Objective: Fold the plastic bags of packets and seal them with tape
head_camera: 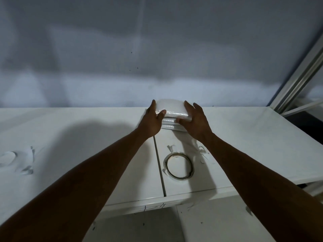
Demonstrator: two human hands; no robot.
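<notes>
Straight ahead, at twelve o'clock, two bare arms reach across a white tabletop [70, 137] to a small stack of packets [170, 126] at its far edge, close against a dim grey wall [157, 49]. The light is low and the picture is soft.

The left hand [152, 121] holds the nine o'clock end of the top bag [172, 106], a glossy plastic-wrapped bundle. Its fingers run along that side and its thumb presses the near face. The right hand [194, 121] holds the three o'clock end, with fingers spread over the top and the thumb tucked at the near edge, about where the bag meets the packets below. Whether the bag is lifted or resting on the stack cannot be told.

A roll of tape [178, 177] lies flat on the tabletop at about five o'clock from the stack, between the forearms and well apart from both hands. A narrow seam [159, 163] runs toward the viewer just at its nine o'clock. A metal frame [300, 72] slants at two o'clock.

No tape can be made out on the bag, so sealing probably remains to be done.

Likely risks:
- The plastic looks slick, so a light hold at the two ends could let the bundle slide or sag in the middle.
- A fold may spring open when one hand leaves to fetch the tape.
- Dragging the top bag could shift the packets beneath, which already sit unevenly.
- Both hands are occupied and the roll is out of reach, so the tape end may be awkward to find in this light.
</notes>
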